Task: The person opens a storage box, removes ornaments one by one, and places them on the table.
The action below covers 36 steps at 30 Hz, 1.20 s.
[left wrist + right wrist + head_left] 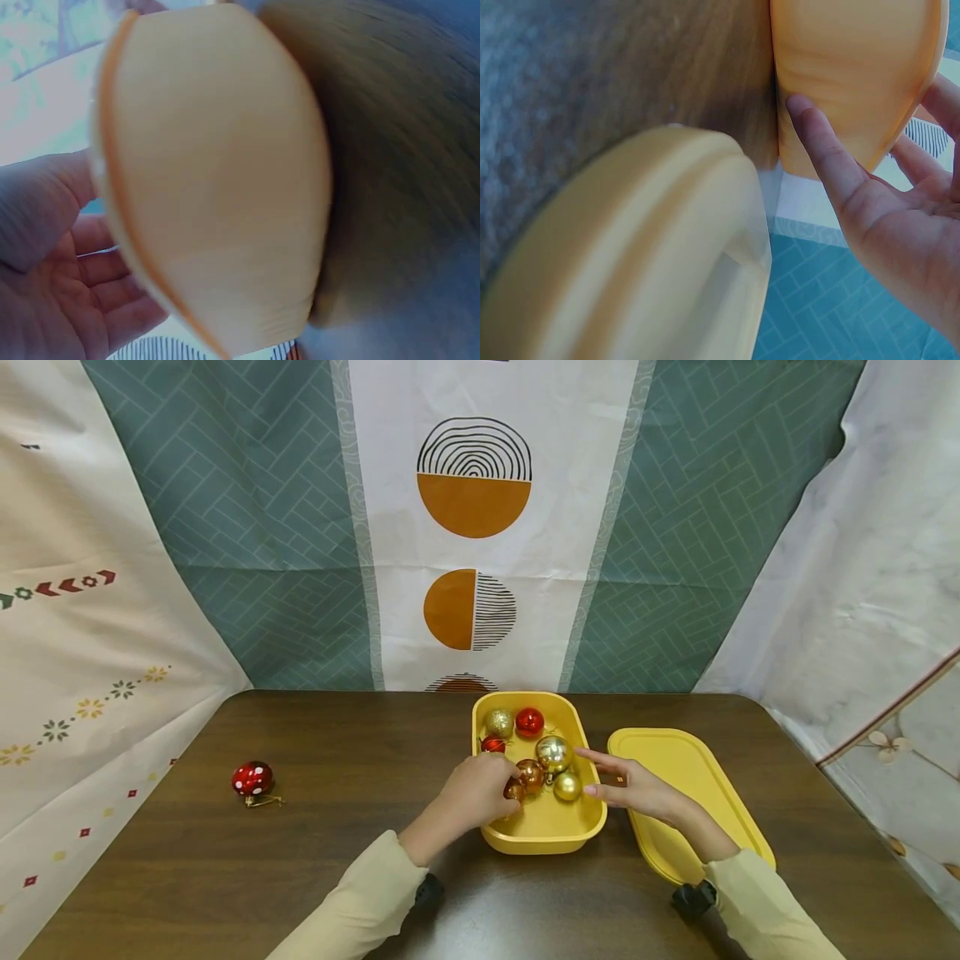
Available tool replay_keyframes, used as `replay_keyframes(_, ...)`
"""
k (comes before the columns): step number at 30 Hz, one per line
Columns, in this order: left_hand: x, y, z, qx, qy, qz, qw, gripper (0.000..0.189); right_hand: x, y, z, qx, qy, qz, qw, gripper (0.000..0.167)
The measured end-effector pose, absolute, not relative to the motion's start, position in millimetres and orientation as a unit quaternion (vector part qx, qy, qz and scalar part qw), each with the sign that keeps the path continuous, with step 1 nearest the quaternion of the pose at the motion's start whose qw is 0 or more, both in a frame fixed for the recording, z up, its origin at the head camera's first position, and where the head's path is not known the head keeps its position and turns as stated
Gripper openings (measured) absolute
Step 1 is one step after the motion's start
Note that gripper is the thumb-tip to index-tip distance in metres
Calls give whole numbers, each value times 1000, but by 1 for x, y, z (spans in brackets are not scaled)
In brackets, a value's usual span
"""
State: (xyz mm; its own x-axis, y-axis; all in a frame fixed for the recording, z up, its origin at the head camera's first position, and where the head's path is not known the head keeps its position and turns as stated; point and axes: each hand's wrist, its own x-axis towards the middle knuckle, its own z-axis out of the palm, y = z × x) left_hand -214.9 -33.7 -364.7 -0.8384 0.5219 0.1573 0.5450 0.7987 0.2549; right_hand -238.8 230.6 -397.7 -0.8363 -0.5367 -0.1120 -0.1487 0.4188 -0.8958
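Observation:
A yellow rectangular box [543,845] holds several Christmas baubles. Over its left rim reaches my left hand [474,787], with thumb and fingers around a small copper bauble [514,790]. Against it sits a larger copper bauble [532,775]. At the box's right side is my right hand [637,787], its fingers extended at the rim; in the right wrist view one fingertip rests against the outer wall. Two gold baubles, a large one [553,752] and a small one [567,786], lie near it. A glittery gold bauble [498,722] and two red ones [529,722] lie farther back.
A yellow lid [686,793] lies flat on the dark wooden table [337,735], right of the box, beneath my right forearm. Far left on the table lies a red bauble with white dots [253,778]. Patterned cloth [285,568] hangs behind and beside the table.

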Motion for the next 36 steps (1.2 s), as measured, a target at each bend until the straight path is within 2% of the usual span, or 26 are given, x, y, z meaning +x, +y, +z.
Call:
replay_keyframes(4,-214,-43,-356,-276,-935,-219,39,31,-238,231,-397,-206,825,-489,193,63)
replay_keyframes(15,-209,-102,-339,-233,-895,-363,114,33,-238,230,-395,-206,827,-485,197,62)
replay_keyframes(36,-162,-253,-344,-69,-926,-303,216,35,-240,232,-397,-211,834,-475,187,62)
